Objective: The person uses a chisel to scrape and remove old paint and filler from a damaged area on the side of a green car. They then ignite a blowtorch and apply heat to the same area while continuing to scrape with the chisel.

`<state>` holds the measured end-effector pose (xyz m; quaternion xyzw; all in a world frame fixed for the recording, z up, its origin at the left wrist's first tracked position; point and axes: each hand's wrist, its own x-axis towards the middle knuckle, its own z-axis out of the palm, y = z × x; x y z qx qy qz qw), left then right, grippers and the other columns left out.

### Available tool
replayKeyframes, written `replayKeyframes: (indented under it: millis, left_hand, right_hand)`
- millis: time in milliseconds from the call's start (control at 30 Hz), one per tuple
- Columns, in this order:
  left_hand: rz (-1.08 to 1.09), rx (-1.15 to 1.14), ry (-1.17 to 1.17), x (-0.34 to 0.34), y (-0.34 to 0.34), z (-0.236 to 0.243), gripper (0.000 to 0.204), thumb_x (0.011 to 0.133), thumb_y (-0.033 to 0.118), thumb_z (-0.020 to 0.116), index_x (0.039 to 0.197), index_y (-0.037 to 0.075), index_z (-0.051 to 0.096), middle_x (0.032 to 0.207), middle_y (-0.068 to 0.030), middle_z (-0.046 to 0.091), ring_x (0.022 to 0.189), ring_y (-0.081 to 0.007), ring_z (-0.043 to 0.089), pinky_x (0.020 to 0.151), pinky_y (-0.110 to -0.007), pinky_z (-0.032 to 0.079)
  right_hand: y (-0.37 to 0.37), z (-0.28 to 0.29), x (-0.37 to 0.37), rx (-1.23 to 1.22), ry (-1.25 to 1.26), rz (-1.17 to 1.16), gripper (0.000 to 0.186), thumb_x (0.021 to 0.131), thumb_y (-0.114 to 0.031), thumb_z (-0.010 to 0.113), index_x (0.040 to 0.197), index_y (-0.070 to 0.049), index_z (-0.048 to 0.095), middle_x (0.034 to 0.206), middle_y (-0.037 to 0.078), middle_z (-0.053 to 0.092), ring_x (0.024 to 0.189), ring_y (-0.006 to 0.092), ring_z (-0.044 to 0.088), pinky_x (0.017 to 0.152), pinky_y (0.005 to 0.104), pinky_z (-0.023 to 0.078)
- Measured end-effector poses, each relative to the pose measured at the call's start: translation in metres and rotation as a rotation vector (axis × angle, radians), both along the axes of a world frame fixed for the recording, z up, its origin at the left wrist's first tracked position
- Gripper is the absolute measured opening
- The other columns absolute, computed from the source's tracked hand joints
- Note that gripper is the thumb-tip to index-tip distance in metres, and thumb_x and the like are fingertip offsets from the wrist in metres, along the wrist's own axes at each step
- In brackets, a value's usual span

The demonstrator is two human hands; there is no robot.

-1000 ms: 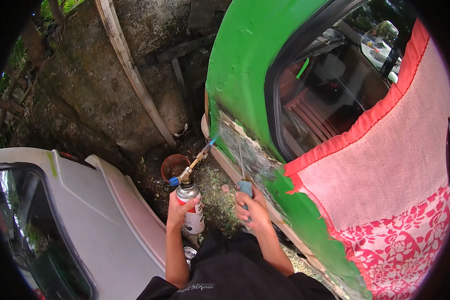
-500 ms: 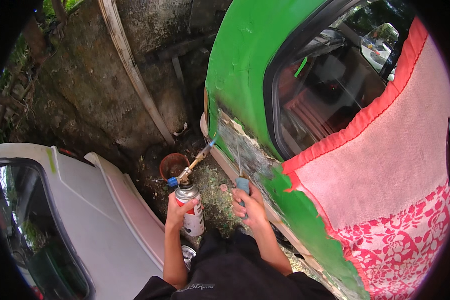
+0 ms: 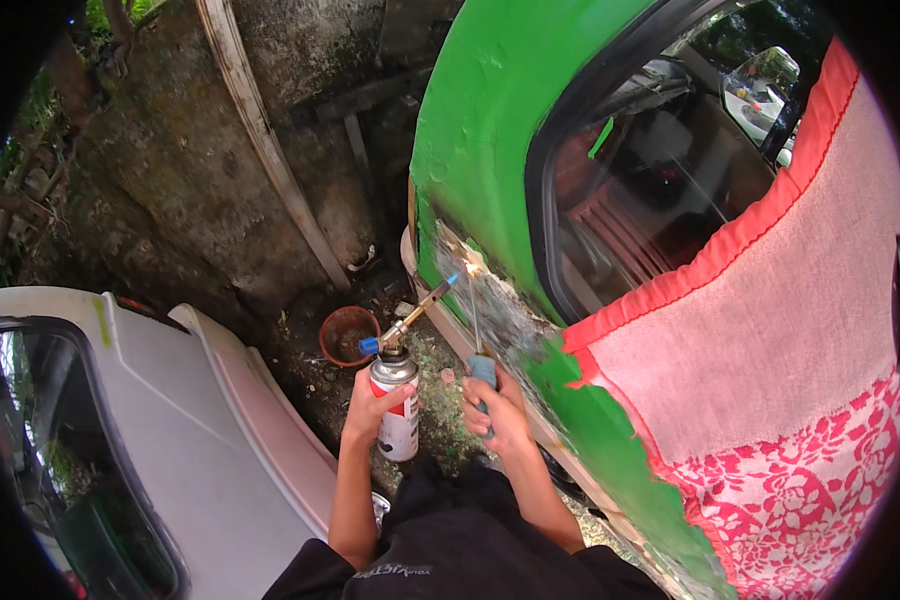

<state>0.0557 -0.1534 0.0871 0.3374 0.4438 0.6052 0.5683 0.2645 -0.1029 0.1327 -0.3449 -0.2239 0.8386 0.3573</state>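
- Door panel [image 3: 490, 110] of green car, paint stripped in a patch [image 3: 495, 305] below the window.
- Pink floral cloth [image 3: 770, 370] draped over the car, right of the patch.
- Gas torch can [image 3: 398, 405]: left hand [image 3: 372, 410] grip wrapped around it, nozzle flame [image 3: 453, 279] on the bare patch.
- Scraper [image 3: 478, 330]: right hand [image 3: 500, 410] grip closed on its blue handle, blade tip at the flame.
- Terracotta pot [image 3: 348, 335] on the ground, left of the torch.
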Motion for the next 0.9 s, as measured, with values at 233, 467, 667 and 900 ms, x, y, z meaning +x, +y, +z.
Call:
replayKeyframes:
  millis: [233, 467, 667, 900]
  left_hand:
    - [0.034, 0.014, 0.02, -0.007, -0.003, -0.003, 0.033, 0.076, 0.018, 0.081, 0.097, 0.001, 0.061, 0.082, -0.0074, 0.067, 0.067, -0.0168, 0.067, 0.063, -0.032, 0.055]
    - [0.011, 0.029, 0.008, -0.011, -0.004, -0.005, 0.033, 0.076, 0.016, 0.081, 0.097, 0.0, 0.061, 0.082, -0.0074, 0.067, 0.067, -0.0175, 0.068, 0.064, -0.033, 0.056]
    - [0.132, 0.007, 0.056, -0.021, -0.024, -0.01, 0.031, 0.078, 0.014, 0.079, 0.099, 0.0, 0.061, 0.083, -0.0073, 0.068, 0.068, -0.0178, 0.068, 0.064, -0.033, 0.057]
    - [0.42, -0.021, 0.152, -0.035, -0.049, -0.01, 0.026, 0.082, 0.014, 0.077, 0.097, 0.0, 0.062, 0.082, -0.0072, 0.067, 0.067, -0.0177, 0.067, 0.062, -0.032, 0.055]
  right_hand:
    - [0.001, -0.001, -0.004, -0.013, 0.005, -0.016, 0.022, 0.091, -0.004, 0.06, 0.108, -0.007, 0.046, 0.07, 0.001, 0.045, 0.04, 0.0067, 0.035, 0.035, 0.0248, 0.025]
    - [0.002, -0.005, -0.008, -0.014, -0.001, -0.029, 0.022, 0.091, -0.004, 0.06, 0.109, -0.006, 0.046, 0.07, 0.002, 0.045, 0.04, 0.0066, 0.035, 0.035, 0.0248, 0.025]
    - [-0.007, -0.002, 0.004, 0.005, -0.04, -0.033, 0.025, 0.091, -0.004, 0.059, 0.114, -0.006, 0.047, 0.07, 0.002, 0.045, 0.04, 0.0064, 0.035, 0.035, 0.0243, 0.025]
    - [-0.006, -0.002, 0.001, 0.029, -0.015, -0.014, 0.024, 0.092, -0.005, 0.059, 0.112, -0.006, 0.046, 0.07, 0.002, 0.045, 0.04, 0.0067, 0.036, 0.035, 0.0239, 0.026]
